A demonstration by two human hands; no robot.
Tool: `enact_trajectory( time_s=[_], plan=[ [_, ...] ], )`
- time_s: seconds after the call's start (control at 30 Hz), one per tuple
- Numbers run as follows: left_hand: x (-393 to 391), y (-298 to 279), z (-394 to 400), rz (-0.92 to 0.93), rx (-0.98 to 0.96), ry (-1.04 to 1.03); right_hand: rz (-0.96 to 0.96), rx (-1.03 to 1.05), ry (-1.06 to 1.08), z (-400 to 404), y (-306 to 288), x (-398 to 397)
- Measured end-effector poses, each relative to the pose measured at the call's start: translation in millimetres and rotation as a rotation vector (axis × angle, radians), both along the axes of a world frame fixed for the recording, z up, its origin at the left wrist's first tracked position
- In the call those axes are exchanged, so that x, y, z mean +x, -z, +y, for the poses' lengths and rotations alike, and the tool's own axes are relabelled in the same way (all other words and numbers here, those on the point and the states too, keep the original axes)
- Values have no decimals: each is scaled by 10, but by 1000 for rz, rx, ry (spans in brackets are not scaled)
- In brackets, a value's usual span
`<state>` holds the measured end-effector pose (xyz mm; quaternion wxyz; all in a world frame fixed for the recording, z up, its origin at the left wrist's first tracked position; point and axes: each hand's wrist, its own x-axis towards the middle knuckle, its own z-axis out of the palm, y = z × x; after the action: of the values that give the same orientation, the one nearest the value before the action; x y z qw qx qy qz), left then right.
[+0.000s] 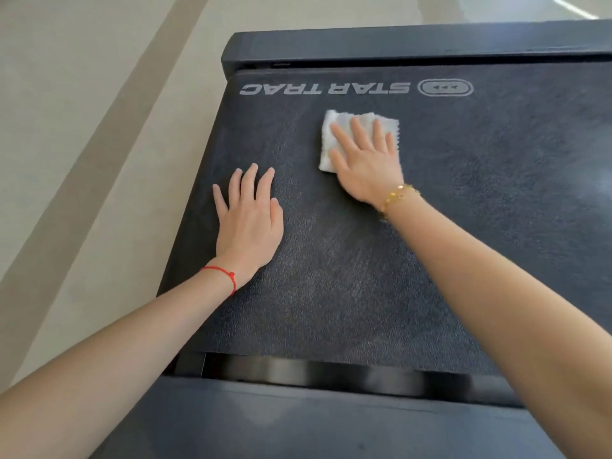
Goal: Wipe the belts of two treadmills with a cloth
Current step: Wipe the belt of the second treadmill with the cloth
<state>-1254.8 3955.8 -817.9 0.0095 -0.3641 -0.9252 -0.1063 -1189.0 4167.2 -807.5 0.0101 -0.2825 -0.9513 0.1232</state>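
On a dark treadmill belt (pixel 347 276), a folded white cloth (pixel 331 140) is pressed flat beneath the right hand (pixel 367 160), whose fingers are spread across it rather than closed around it. The cloth is seen just below the printed "STAR TRAC" logo (pixel 324 88), near the belt's far end. The left hand (pixel 250 220) is laid palm-down and empty on the belt's left side, fingers extended, well apart from the cloth. A red string bracelet (pixel 225 276) is worn on the left wrist, a gold bracelet (pixel 395 198) on the right. Pale floor (pixel 82 144) is visible beside the machine, and a black end cover (pixel 397 44) is seen beyond the logo.
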Motion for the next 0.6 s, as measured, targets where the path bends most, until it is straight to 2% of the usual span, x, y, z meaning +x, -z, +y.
enact_trajectory(
  time_s=[0.1,0.17,0.3,0.4,0.47,0.6],
  plan=[
    [7,2,-7,9,-11,7,7,38,-233,-355,48,-292],
    [3,4,-5,13,-31,2,25,47,-302,-315,81,-345],
    [7,7,11,28,-62,-13,32,132,-144,289,62,-539],
    [11,-2,21,36,-92,-15,-10,33,7,626,-8,-904],
    [10,-6,29,37,-100,-19,-36,14,-16,626,-36,-1231],
    [-3,3,32,29,-91,-15,-72,1,-200,166,-65,-1919]
  ],
)
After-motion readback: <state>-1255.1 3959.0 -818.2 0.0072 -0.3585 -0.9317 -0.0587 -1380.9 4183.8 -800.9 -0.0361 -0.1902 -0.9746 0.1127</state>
